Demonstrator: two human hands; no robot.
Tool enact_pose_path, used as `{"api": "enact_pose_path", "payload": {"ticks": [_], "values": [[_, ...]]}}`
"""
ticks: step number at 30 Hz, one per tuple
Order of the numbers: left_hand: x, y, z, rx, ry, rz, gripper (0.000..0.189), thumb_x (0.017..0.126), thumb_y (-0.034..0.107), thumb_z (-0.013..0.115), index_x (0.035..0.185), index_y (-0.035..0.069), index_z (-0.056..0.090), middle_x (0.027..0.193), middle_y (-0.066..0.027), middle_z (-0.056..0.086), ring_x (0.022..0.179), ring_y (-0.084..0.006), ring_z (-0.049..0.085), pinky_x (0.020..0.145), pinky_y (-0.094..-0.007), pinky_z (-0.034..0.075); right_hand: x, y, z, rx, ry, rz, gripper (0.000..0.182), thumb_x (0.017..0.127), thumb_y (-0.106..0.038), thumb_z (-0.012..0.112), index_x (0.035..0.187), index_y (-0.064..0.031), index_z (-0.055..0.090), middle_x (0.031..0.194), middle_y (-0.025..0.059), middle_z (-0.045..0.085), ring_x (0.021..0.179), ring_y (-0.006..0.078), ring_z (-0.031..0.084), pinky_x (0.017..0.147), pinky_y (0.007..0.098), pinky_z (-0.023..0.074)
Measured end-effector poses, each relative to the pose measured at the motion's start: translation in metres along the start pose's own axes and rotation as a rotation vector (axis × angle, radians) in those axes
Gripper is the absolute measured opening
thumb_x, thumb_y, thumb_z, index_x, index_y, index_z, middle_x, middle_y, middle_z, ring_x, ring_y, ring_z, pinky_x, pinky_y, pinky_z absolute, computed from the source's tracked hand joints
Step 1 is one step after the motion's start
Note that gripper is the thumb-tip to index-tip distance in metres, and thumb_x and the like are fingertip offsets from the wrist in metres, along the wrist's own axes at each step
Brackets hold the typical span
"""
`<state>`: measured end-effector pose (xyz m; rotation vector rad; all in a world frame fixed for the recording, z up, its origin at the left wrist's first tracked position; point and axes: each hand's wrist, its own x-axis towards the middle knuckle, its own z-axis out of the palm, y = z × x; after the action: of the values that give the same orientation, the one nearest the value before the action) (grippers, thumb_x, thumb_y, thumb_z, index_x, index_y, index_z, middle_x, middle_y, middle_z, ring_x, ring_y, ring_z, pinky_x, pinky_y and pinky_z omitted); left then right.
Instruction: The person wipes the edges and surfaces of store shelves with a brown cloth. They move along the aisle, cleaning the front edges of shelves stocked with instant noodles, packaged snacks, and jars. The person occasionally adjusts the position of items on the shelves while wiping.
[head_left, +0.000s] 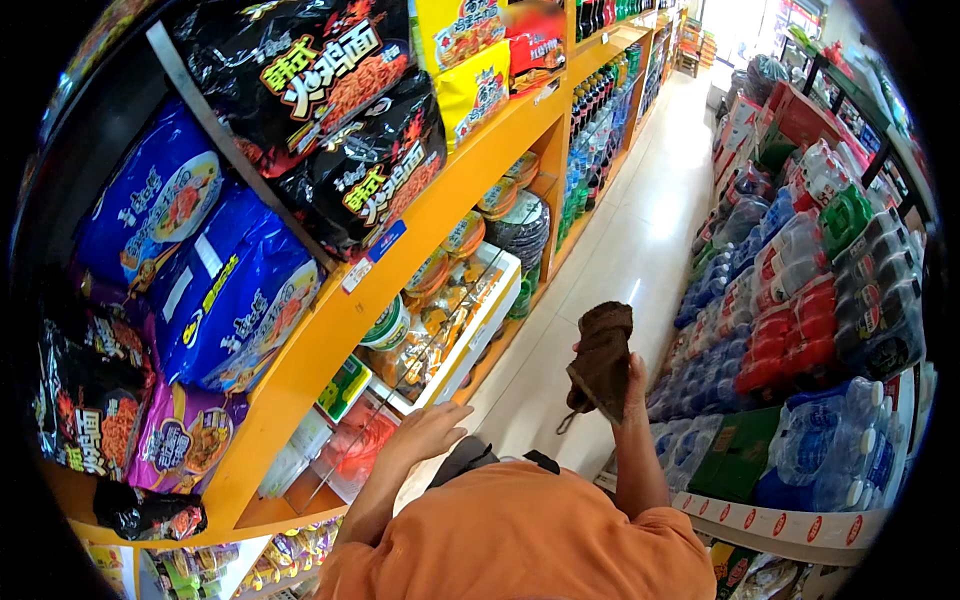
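Note:
A folded dark brown cloth (604, 360), with a small hanging loop, is gripped in my right hand (636, 390) above the tiled aisle floor. My left hand (431, 429) holds nothing; its fingers stretch out in front of the lower shelf opening. Nearest to it are a white-rimmed bin (457, 375) of small orange-wrapped packs and a clear box of red items (358, 442). Above, on the yellow-orange shelf (450, 210), black instant noodle packs (375, 169) and blue noodle packs (240, 300) stand upright.
Shrink-wrapped drink bottles (795, 322) are stacked along the right side on a white-edged platform (780, 521). Bottled drinks (592, 135) line the shelves further along the left. Between them the tiled aisle (637, 217) runs towards a bright doorway. A metal divider (240, 142) separates the noodle packs.

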<state>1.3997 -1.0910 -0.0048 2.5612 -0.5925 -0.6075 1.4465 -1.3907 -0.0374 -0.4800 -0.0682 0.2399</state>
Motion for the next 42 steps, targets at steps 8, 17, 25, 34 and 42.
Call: {"api": "enact_pose_path", "payload": {"ticks": [8,17,25,34,42], "values": [[0.066,0.013,-0.027,0.004,-0.056,0.176,0.033,0.081,0.018,0.053,0.112,0.007,0.051,0.1,-0.0136,0.055,0.094,-0.0317,0.053,0.078,-0.04,0.043,0.0,-0.008,-0.027,0.094,0.188,-0.07,0.057,0.086,-0.045,0.039,0.125,-0.0042,0.039,0.123,0.0165,0.046,0.112,0.0324,0.045,0.097,0.0458,0.0329],[0.144,-0.014,-0.051,0.071,-0.138,0.198,0.035,0.084,0.023,0.049,0.115,0.007,0.049,0.106,-0.0132,0.054,0.096,-0.0304,0.053,0.079,-0.039,0.044,0.089,-0.033,-0.006,-0.056,0.124,-0.104,0.054,0.079,-0.03,0.06,0.122,-0.0027,0.041,0.117,0.0139,0.05,0.106,0.0268,0.05,0.092,0.0404,0.0409],[0.198,-0.036,-0.069,0.01,-0.087,0.141,0.038,0.083,0.025,0.05,0.116,0.007,0.048,0.11,-0.0127,0.053,0.1,-0.0302,0.052,0.081,-0.0408,0.043,0.204,-0.032,0.047,-0.567,0.081,-0.158,0.065,0.072,0.0,0.063,0.131,-0.0012,0.035,0.113,0.0063,0.052,0.1,0.014,0.05,0.088,0.027,0.0391],[0.228,-0.055,-0.075,-0.049,-0.085,0.039,0.038,0.083,0.026,0.05,0.118,0.009,0.048,0.115,-0.0112,0.051,0.103,-0.0298,0.051,0.084,-0.0399,0.043,0.303,-0.074,0.08,-1.38,-0.022,-0.731,0.055,0.066,0.001,0.061,0.119,-0.0039,0.049,0.092,0.0084,0.055,0.089,0.0167,0.054,0.078,0.0272,0.0425],[0.228,-0.055,-0.077,-0.14,0.019,-0.159,0.041,0.083,0.024,0.048,0.121,0.009,0.044,0.116,-0.0135,0.05,0.105,-0.03,0.049,0.086,-0.0394,0.042,0.351,-0.105,0.092,-2.001,-0.124,-0.483,0.061,0.061,-0.019,0.064,0.12,-0.0238,0.049,0.078,0.0158,0.054,0.068,0.032,0.058,0.06,0.0385,0.048]]}}
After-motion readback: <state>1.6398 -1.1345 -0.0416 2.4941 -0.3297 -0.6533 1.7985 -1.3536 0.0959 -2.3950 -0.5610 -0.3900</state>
